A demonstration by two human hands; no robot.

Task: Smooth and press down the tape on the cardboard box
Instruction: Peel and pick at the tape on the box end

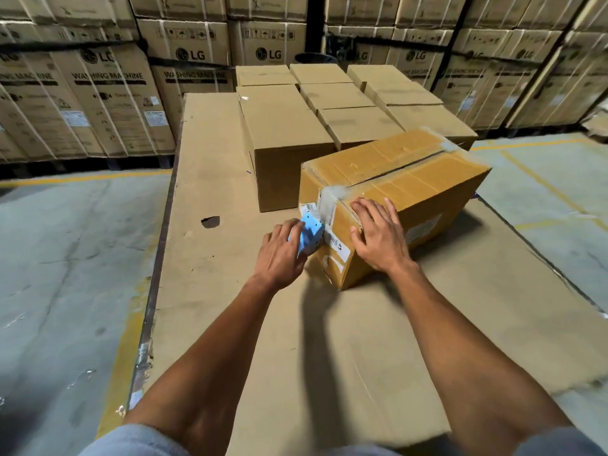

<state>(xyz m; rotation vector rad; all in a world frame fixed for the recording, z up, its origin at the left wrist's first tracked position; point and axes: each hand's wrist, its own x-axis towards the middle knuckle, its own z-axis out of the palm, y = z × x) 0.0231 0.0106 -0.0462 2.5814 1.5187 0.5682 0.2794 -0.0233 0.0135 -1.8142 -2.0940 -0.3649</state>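
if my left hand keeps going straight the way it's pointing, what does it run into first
Most likely the near end face of the taped brown cardboard box: the left hand holds a light blue object already at that face, though contact is unclear.

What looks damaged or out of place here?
The box under both hands sits askew to the neat stack behind. Its tape is wrinkled at the near corner. The cardboard sheet has a hole.

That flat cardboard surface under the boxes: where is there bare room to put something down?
The cardboard sheet is bare along its left strip, beside the plain brown boxes, apart from a small hole. The near stretch under the forearms is bare too. It is crowded at the far right, and around the taped box where both hands work.
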